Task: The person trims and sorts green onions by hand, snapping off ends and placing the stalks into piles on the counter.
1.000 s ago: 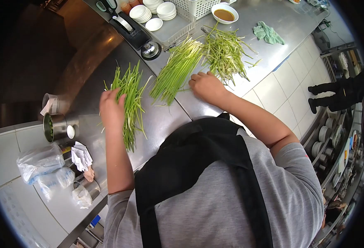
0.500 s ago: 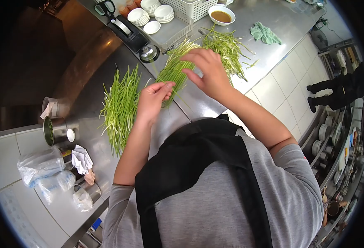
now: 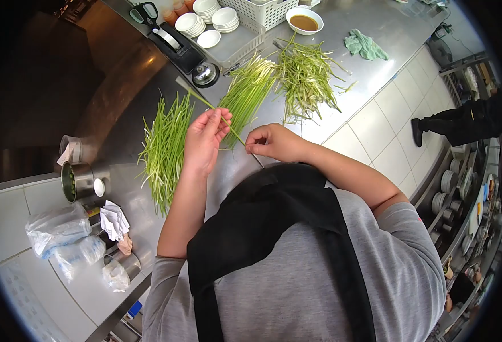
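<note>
A single green chive stalk (image 3: 235,133) stretches slantwise between my hands, with its pale end reaching past my left hand toward the bell. My left hand (image 3: 204,139) is closed, pinching the stalk between thumb and fingers. At the stalk's lower end, my right hand (image 3: 279,142) is closed with its fingertips on it. Left of my left hand lies a neat pile of chives (image 3: 164,151). Just beyond my hands is a second bunch of chives (image 3: 246,94), white ends pointing away. Farther right spreads a messy heap of limp, yellowish green pieces (image 3: 308,80).
A call bell (image 3: 205,74) and a tape dispenser (image 3: 177,48) with scissors stand beyond the chives. Stacked small white dishes (image 3: 208,39), a bowl of brown sauce (image 3: 304,21) and a green cloth (image 3: 366,45) are farther back. Another person's dark-clothed legs (image 3: 453,124) show at right.
My right hand has come back from over the heap toward my body and closed on the stalk's lower end. My left hand has turned slightly. The other person's legs have shifted.
</note>
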`<state>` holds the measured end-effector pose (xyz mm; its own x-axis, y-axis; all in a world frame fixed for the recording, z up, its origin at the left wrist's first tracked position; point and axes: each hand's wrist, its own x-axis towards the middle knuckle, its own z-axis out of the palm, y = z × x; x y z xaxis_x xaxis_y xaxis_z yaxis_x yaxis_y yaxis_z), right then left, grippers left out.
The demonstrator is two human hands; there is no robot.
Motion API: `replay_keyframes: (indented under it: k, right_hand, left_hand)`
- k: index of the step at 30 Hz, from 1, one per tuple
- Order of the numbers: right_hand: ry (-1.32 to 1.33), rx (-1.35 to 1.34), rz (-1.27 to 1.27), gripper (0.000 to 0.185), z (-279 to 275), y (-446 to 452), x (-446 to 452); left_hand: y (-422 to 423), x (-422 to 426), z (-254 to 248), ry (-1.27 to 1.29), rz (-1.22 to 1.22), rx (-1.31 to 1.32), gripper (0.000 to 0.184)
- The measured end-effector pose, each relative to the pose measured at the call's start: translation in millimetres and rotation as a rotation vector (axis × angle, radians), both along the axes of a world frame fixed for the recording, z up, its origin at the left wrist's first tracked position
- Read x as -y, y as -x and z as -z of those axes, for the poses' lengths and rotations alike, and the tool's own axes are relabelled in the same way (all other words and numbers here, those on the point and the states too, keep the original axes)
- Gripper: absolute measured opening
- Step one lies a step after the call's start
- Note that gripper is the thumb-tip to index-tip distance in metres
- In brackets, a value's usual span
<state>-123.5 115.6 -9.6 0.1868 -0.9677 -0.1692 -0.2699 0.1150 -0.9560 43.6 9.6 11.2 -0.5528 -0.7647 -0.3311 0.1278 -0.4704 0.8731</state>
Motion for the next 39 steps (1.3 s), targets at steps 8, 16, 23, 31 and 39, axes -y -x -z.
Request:
replay_keyframes:
  k: [8, 16, 23, 31, 39]
  right_hand:
    - [0.102, 0.588, 0.737, 0.014, -1, 33, 22]
    - [1.026, -0.672, 0.176, 0.027, -37, 39, 35]
    - [0.908, -0.471, 0.204, 0.028, -12, 31, 43]
    - [0.840, -0.610, 0.066, 0.033, -13, 21, 24]
    - [0.121, 0.079, 0.131, 0.016, 3, 11, 12]
  left_hand:
    - [-6, -5, -5, 0.165, 0.230, 0.112, 0.019]
    - [-5, -15, -15, 0.222, 0.423, 0.259, 0.019]
    - [-13, -17, -10, 0.235, 0.471, 0.289, 0.018]
    - [-27, -16, -3, 0.246, 0.537, 0.356, 0.017]
    - [-39, -16, 4, 0.218, 0.572, 0.420, 0.016]
